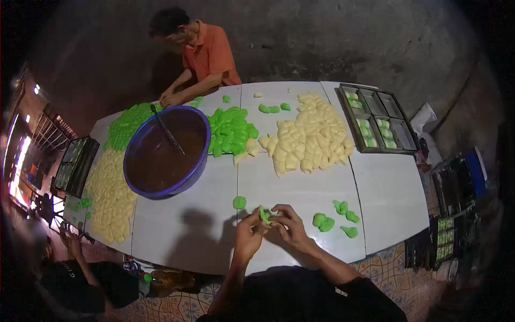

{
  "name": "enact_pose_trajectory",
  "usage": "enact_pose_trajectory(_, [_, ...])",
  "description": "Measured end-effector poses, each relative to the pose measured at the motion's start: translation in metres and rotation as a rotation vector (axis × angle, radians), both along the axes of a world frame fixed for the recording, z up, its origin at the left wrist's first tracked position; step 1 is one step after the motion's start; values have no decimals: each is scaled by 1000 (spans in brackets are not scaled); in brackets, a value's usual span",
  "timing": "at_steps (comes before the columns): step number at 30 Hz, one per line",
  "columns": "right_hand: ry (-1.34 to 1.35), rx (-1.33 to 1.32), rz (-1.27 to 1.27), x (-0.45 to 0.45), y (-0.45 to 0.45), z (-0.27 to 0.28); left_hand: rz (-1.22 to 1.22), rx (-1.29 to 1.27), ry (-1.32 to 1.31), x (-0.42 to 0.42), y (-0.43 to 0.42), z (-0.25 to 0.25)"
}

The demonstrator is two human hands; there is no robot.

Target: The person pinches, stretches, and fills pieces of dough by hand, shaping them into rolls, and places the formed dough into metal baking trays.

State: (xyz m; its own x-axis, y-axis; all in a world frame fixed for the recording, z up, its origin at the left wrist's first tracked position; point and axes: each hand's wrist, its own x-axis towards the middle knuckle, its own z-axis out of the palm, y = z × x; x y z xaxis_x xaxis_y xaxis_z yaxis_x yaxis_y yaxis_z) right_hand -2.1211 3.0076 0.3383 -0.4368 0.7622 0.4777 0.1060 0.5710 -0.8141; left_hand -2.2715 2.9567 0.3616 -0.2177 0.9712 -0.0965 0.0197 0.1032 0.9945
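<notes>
Between my two hands, above the near edge of the white table, is a small piece of green dough (265,214). My left hand (248,236) pinches it from the left, while the fingers of my right hand (289,225) close on its other side. Just beyond my left hand lies a round green dough ball (239,202). To the right of my hands several green dough pieces (323,222) rest on the table, some with pinched, uneven shapes.
A purple basin (201,166) of brown filling holds a long-handled spoon (170,134). Around it lie heaps of green dough (230,130) and cream dough (308,137). A sectioned dark tray (375,115) sits far right. Across the table works a person in orange (217,51); another person (86,284) is lower left.
</notes>
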Motion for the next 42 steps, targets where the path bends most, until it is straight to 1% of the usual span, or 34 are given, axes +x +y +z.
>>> enact_pose_trajectory(1, [21,-135,41,8,-1,7,-3,78,55,3,-4,-10])
enact_pose_trajectory(3, [464,-405,12,6,-5,6,-42,95,54,10,-10,4])
enact_pose_trajectory(4, [454,-414,-18,12,-4,7,-59,106,53,13,-12,9])
enact_pose_trajectory(7, [179,-193,38,25,-7,19,-84,100,-182,20,-17,2])
enact_pose_trajectory(8, [114,-82,-32,20,-20,39,-107,47,-152,20,-18,-1])
enact_pose_trajectory(11, [13,-233,-14,29,-28,18,-9,-74,-387,31,-23,-8])
enact_pose_trajectory(12, [-10,-259,-2,33,-24,13,145,-46,-434,45,-24,6])
enact_pose_trajectory(13, [5,-350,-15,35,-26,11,102,-34,-277,46,-25,-2])
enact_pose_trajectory(15, [39,-532,-44,36,-29,15,13,-6,37,43,-27,-37])
enact_pose_trajectory(16, [87,-571,4,36,-29,7,-77,138,206,37,-26,-53])
enact_pose_trajectory(19, [127,-1087,232,48,-14,0,-118,235,-239,41,-24,-31])
enact_pose_trajectory(20, [87,-1218,394,53,-9,-1,-159,145,-366,40,-27,-30])
enact_pose_trajectory(21, [44,-1344,561,54,-4,-3,-166,198,-422,44,-29,-13])
enact_pose_trajectory(23, [-31,-812,340,48,-2,-12,17,254,-280,42,-25,-28])
enact_pose_trajectory(25, [-158,-420,39,39,6,-22,215,156,-291,36,-19,-36])
enact_pose_trajectory(26, [-157,-477,-2,39,12,-49,312,101,-296,34,-16,-39])
enact_pose_trajectory(27, [-231,-540,33,44,20,-79,376,207,-218,30,-13,-51])
enact_pose_trajectory(29, [-186,-554,10,47,33,-87,459,127,-200,17,-16,-59])
enact_pose_trajectory(31, [-165,-404,-22,30,60,-62,495,109,-148,7,-20,-64])
enact_pose_trajectory(32, [-264,-391,10,17,84,-52,513,100,-119,3,-21,-67])
enact_pose_trajectory(33, [-307,-262,16,1,108,-34,510,79,-190,1,-24,-81])
enact_pose_trajectory(34, [-261,-3,-8,-19,136,-44,504,58,-257,-2,-24,-100])
enact_pose_trajectory(35, [-303,-100,46,-36,168,-50,496,38,-323,-5,-20,-110])
enact_pose_trajectory(36, [-284,62,0,-57,197,-58,491,-5,-287,-1,-15,-93])
enact_pose_trajectory(37, [-313,-95,-116,-79,210,-43,482,19,-299,0,-9,-95])
enact_pose_trajectory(39, [-561,112,-294,-116,236,-50,462,76,-325,1,-3,-102])
enact_pose_trajectory(42, [-645,131,-329,-134,251,-70,495,97,-392,-2,6,-108])
